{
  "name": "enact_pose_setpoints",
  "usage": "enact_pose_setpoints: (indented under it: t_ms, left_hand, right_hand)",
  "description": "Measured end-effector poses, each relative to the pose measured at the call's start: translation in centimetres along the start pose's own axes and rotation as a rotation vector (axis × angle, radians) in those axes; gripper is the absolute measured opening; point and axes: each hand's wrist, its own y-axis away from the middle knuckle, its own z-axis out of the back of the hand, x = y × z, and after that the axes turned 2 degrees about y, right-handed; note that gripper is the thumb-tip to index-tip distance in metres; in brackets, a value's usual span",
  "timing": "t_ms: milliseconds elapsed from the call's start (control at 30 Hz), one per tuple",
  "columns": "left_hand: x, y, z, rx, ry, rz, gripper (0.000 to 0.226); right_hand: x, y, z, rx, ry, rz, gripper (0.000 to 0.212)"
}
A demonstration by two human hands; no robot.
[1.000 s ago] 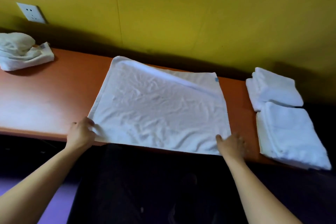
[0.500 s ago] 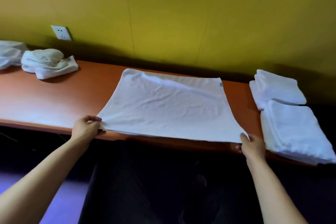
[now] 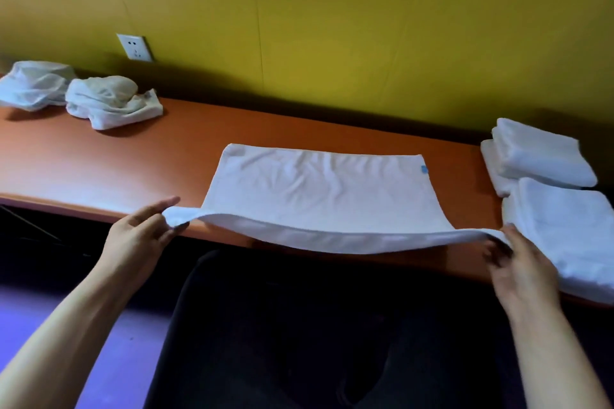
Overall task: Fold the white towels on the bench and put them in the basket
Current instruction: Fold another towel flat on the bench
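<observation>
Towel (image 3: 319, 196) spread mid-bench (image 3: 99, 169), near edge lifted clear. Left hand (image 3: 139, 239) pinched near-left corner; right hand (image 3: 518, 262) pinched near-right corner. Best carried level to far edge, corners matched, crease then smoothed. Basket unseen. Folded stacks (image 3: 545, 159) lay right.

dim, warm | soft shadows under wall (image 3: 332, 26) | wide-angle bowing | slight blur

left hand (image 3: 139, 236): fingers pinching | right hand (image 3: 520, 271): apparently pinching, blurred
</observation>
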Motion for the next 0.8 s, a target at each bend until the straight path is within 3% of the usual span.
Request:
enact_pose_setpoints:
  t_ms: [133, 200, 333, 400, 500, 633, 800]
  left_hand:
    - [0.8, -1.8, -1.7, -0.029, -0.044, -0.029, 0.007]
    - [1.0, -3.4, -2.6, -0.079, -0.013, -0.013, 0.006]
    - [0.6, -6.2, -4.3, -0.065, 0.116, 0.092, 0.031]
    - [0.5, -7.8, -5.1, -0.073, 0.177, 0.115, 0.037]
    - [0.9, -10.6, -6.2, -0.117, 0.019, 0.019, 0.017]
    - [1.0, -14.9, -8.9, -0.222, -0.208, -0.109, 0.014]
    - [1.8, -19.6, -11.5, -0.259, -0.447, -0.145, 0.02]
  right_hand:
    - [1.0, -1.5, -2.5, 0.11, -0.022, -0.063, 0.025]
    - [0.4, -2.9, -4.1, 0.1, 0.063, -0.017, 0.023]
    - [-1.0, -6.2, -7.3, -0.003, 0.227, 0.149, 0.008]
    - [-1.1, -8.3, -8.7, -0.037, 0.29, 0.185, 0.014]
    - [-0.9, -11.5, -10.9, -0.017, 0.342, 0.221, 0.023]
    - [-1.3, -15.2, -14.0, 0.011, 0.428, 0.242, 0.027]
    - [-2.9, -19.0, -16.4, 0.012, 0.536, 0.253, 0.023]
